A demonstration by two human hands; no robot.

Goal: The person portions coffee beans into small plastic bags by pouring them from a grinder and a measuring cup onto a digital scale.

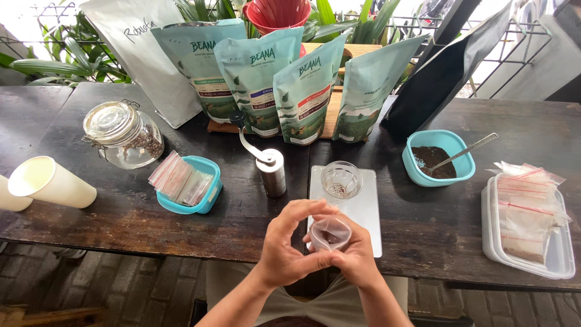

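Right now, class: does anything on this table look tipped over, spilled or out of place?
Yes: the cream paper cups lie on their sides at the table's left edge, and the glass jar is tipped. No spill shows. Both hands hold a small bag.

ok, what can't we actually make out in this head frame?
- Contents of the small clear plastic bag: both hands, left hand and right hand, wrap around it in the head view.
- What lies in the small clear glass cup on the white flat scale: too small.
- Red plastic tub: cut off by the top edge.
- White paper cup at far left: cut off by the left edge.
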